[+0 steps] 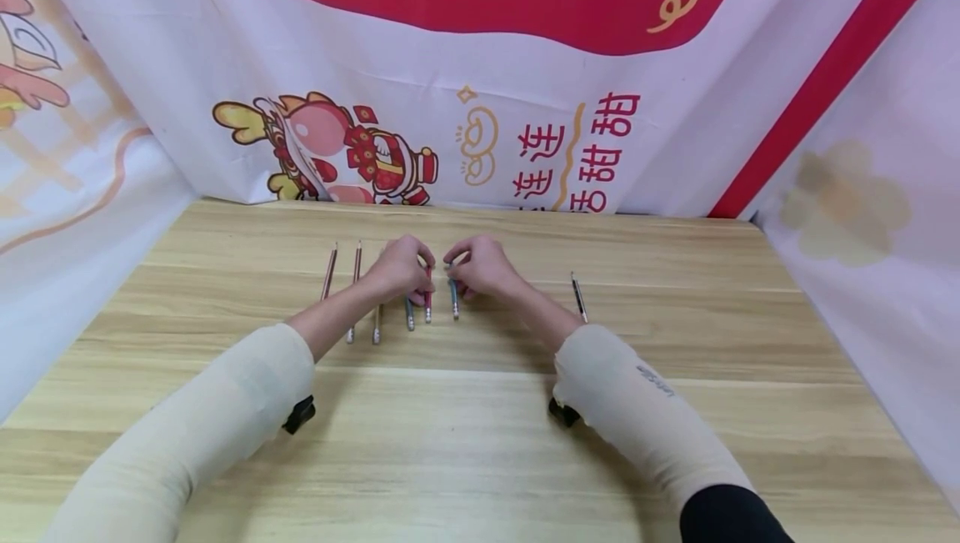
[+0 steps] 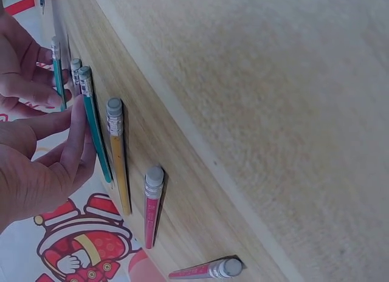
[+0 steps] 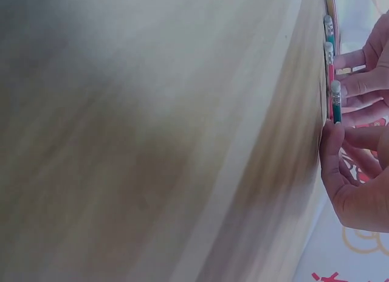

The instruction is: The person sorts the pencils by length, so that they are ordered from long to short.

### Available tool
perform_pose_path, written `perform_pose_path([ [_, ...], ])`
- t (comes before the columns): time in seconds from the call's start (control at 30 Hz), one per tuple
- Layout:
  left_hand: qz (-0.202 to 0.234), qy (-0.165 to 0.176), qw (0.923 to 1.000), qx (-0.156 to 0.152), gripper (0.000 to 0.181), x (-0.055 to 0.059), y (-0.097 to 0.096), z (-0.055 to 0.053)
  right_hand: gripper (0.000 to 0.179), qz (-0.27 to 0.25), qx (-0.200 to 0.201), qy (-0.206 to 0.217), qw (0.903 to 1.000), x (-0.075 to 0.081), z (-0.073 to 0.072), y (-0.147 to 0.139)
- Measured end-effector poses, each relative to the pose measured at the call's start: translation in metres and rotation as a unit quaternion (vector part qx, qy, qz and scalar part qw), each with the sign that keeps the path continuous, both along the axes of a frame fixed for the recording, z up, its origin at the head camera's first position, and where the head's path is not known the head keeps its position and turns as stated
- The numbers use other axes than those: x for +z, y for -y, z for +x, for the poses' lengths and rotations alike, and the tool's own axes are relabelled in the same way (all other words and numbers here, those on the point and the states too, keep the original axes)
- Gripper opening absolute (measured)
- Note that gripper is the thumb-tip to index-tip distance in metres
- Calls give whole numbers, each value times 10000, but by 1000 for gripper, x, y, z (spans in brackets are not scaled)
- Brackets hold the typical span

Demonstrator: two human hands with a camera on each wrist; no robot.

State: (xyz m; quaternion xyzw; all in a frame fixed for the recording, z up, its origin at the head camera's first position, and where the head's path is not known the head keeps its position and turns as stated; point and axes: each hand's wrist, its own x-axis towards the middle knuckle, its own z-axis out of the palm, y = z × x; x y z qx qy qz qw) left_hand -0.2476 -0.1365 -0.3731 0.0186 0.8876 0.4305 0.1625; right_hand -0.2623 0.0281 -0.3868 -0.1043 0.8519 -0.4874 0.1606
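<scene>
My right hand (image 1: pixel 483 266) pinches a teal pencil (image 1: pixel 454 299) between thumb and fingers, with its white eraser end toward me. Close beside it, my left hand (image 1: pixel 403 266) grips a red pencil (image 1: pixel 428 303), also eraser end toward me. In the left wrist view a second teal pencil (image 2: pixel 95 125) lies just beside my left fingers. The right wrist view has the held teal pencil (image 3: pixel 336 104) at my right fingertips, in front of the red pencil (image 3: pixel 330 72). Fingers cover the far ends of both held pencils.
Left of my hands a yellow pencil (image 2: pixel 119 163) and two dark red pencils (image 1: pixel 330 270) lie roughly parallel on the wooden table (image 1: pixel 450 443). Off to the right is a black patterned pencil (image 1: pixel 578 296). A printed cloth (image 1: pixel 420 67) hangs along the table's back edge.
</scene>
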Motion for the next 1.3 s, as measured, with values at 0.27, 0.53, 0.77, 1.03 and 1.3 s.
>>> perform_pose_path([
  [0.27, 69, -34, 10000, 10, 40, -1, 1, -1, 21, 177, -75, -137, 9997, -2, -1, 9],
  [0.53, 3, -19, 10000, -14, 41, -2, 2, -1, 21, 356, 50, -506, 9981, -7, -3, 9],
  [0.77, 6, -65, 10000, -38, 41, -1, 1, 1, 22, 484, 121, -627, 9968, -9, -3, 8],
  [1.03, -73, -208, 9997, -124, 44, 3, -2, 1, 25, 375, 96, -470, 9981, -6, -1, -1],
  [1.3, -136, -437, 9988, -192, 39, 3, -10, 0, 27, 200, 69, -392, 9990, 7, 6, -29],
])
